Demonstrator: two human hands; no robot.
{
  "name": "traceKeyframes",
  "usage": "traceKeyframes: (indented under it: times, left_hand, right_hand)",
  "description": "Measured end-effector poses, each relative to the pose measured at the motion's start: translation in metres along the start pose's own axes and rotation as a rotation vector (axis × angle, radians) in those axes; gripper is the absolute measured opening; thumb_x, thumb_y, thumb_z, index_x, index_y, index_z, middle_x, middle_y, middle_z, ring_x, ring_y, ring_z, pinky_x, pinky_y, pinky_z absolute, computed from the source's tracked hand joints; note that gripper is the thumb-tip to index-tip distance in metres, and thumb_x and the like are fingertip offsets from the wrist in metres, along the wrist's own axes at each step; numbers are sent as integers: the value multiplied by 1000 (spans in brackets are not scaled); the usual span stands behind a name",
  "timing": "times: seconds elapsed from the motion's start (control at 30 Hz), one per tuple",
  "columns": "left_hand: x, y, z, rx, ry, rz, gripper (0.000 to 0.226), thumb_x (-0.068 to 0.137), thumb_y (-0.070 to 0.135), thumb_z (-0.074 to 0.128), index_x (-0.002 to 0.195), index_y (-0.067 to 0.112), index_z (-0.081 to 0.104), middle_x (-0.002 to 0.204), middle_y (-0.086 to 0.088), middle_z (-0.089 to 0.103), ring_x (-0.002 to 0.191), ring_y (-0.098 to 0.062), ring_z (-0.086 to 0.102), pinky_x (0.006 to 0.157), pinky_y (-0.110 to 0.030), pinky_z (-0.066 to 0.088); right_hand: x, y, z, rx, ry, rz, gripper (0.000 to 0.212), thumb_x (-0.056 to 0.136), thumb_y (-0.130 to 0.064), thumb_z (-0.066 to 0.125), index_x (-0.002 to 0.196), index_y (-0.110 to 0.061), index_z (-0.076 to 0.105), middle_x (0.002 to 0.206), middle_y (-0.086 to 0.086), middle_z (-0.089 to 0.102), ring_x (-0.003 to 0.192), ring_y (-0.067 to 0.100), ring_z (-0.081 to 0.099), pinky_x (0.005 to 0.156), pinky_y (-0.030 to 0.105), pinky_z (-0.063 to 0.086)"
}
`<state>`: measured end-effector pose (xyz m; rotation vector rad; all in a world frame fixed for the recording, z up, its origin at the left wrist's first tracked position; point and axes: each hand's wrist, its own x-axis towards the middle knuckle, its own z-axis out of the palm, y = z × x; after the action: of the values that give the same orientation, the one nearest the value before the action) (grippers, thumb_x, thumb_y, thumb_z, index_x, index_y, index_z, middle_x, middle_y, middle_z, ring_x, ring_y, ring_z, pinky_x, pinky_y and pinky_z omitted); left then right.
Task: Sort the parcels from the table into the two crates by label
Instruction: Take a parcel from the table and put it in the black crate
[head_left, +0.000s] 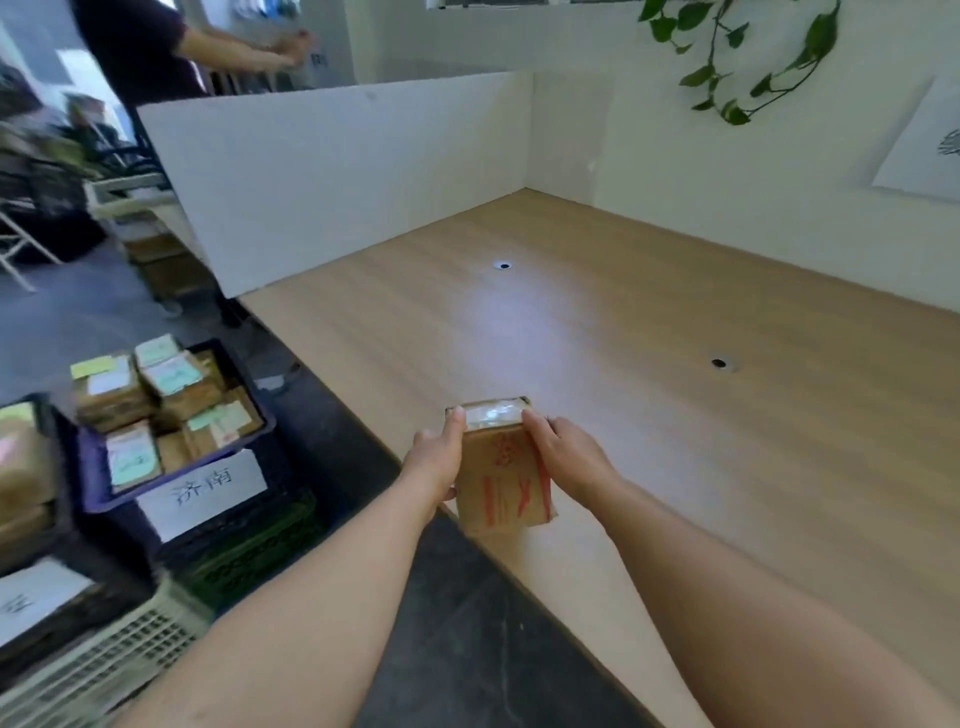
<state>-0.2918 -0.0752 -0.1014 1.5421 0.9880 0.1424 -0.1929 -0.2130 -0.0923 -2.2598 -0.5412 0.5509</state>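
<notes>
Both hands hold one parcel at the near edge of the tabletop.

The left hand (435, 457) and right hand (569, 460) have their fingers (540, 426) clamped on opposite sides of a brown cardboard parcel (501, 467) with red markings and a taped top, at the front edge of the wooden tabletop (675, 338). To the left, on the floor, a dark crate (98, 488) with a white paper label (202, 491) holds stacked parcels; a second crate (31, 467) sits partly out of view beside it.
</notes>
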Motion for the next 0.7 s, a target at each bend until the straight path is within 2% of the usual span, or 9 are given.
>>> traceKeyframes:
  times: [0.13, 0.3, 0.37, 0.4, 0.5, 0.57, 0.6, 0.67, 0.7]
  left_hand:
    - [7, -26, -74, -54, 167, -46, 56, 92, 55, 44, 124, 8, 49, 109, -11, 63, 97, -27, 62, 86, -44, 55]
    - [3, -55, -140, -208, 284, -137, 39, 92, 30, 49, 122, 6, 49, 109, -14, 62, 92, -26, 61, 72, -35, 53]
    - [1, -63, -160, -263, 299, -165, 44, 92, 23, 48, 134, 10, 42, 117, -14, 59, 94, -26, 61, 69, -35, 52]
    - [2, -67, -169, -283, 302, -177, 54, 92, 20, 48, 144, 15, 33, 122, -12, 56, 94, -25, 60, 68, -35, 53]
    - [8, -74, -196, -253, 313, -184, 82, 87, 10, 48, 155, 35, 9, 124, -5, 51, 100, -29, 60, 81, -43, 57]
    - [16, -76, -213, -197, 311, -175, 89, 84, 6, 48, 154, 41, 5, 124, -1, 51, 100, -31, 61, 86, -45, 57]
    - [20, -75, -221, -170, 309, -170, 90, 84, 4, 48, 153, 44, 4, 132, -1, 49, 97, -29, 62, 82, -41, 58]
    - [31, -72, -235, -122, 302, -183, 91, 86, 0, 45, 152, 48, 4, 145, -4, 41, 93, -26, 62, 73, -36, 58]
    - [39, -71, -242, -115, 303, -195, 90, 87, -1, 45, 152, 48, 7, 145, -5, 41, 95, -26, 62, 75, -38, 59]
  right_hand:
    - [11, -50, 62, -48, -128, -84, 57, 98, -60, 28, 102, -13, 61, 96, 4, 64, 92, 21, 61, 85, 40, 50]
    - [21, -97, 123, -143, -306, -155, 43, 100, -46, 38, 93, -11, 63, 92, 8, 68, 83, 22, 64, 77, 36, 52]
    - [31, -111, 146, -175, -352, -176, 35, 97, -41, 46, 103, -11, 64, 97, 9, 68, 84, 21, 65, 77, 38, 56]
    - [35, -117, 156, -175, -374, -182, 35, 95, -38, 50, 116, -12, 61, 106, 9, 67, 87, 20, 65, 76, 37, 57]
    - [49, -133, 182, -123, -503, -183, 71, 91, -26, 60, 152, -25, 24, 132, 10, 55, 95, 19, 61, 78, 34, 57]
    - [59, -147, 196, -107, -615, -191, 90, 89, -16, 63, 154, -35, 4, 129, 9, 54, 91, 18, 62, 77, 34, 59]
    - [66, -154, 202, -124, -659, -204, 95, 89, -13, 64, 153, -39, -1, 130, 7, 52, 91, 18, 62, 76, 35, 59]
    - [83, -171, 215, -173, -724, -229, 99, 90, -10, 64, 152, -44, -6, 137, 6, 46, 94, 19, 62, 74, 34, 60]
    - [91, -180, 221, -192, -753, -241, 99, 90, -9, 64, 151, -46, -5, 139, 6, 44, 95, 20, 61, 73, 35, 60]
